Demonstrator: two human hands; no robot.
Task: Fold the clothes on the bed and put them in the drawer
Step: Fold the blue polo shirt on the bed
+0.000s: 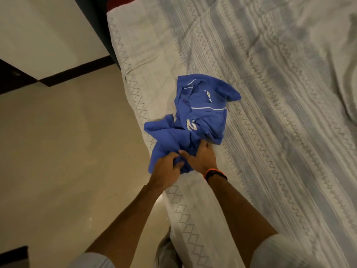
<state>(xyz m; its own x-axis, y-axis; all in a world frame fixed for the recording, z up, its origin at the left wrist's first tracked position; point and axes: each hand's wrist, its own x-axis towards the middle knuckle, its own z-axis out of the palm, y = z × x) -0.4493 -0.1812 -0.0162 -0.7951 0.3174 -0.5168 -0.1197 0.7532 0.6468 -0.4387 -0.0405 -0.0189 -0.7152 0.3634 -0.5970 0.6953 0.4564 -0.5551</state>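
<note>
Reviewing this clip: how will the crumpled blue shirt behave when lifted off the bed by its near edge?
Probably floppy: the crumpled blue shirt with white piping lies in soft folds on the patterned grey bedsheet. It likely unfurls and hangs, since the left hand and right hand grip only its near edge. It looks light and unlikely to slide far.

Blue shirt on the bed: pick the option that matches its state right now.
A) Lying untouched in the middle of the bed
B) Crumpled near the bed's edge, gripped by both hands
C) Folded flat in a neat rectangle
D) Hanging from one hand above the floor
B: the blue shirt lies bunched on the bedsheet near its edge, with the left hand and right hand both gripping its near end.
</note>
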